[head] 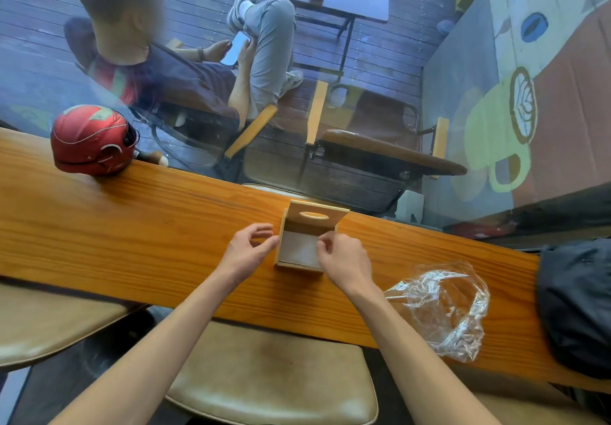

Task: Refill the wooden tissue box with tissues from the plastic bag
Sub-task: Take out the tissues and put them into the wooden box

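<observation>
Your left hand (246, 249) rests loosely spread against the wooden tissue box (302, 242) at mid-desk (148, 226). Your right hand (344, 259) pinches tissues (297, 247) inside it, lid (315, 216) raised. Plastic bag (443, 309) lies crumpled to the right.

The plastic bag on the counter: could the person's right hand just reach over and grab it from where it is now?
Probably yes. The plastic bag lies open on the counter just to the right of the right hand, with nothing between them. The hand sits at the wooden tissue box and holds nothing bulky.
</observation>
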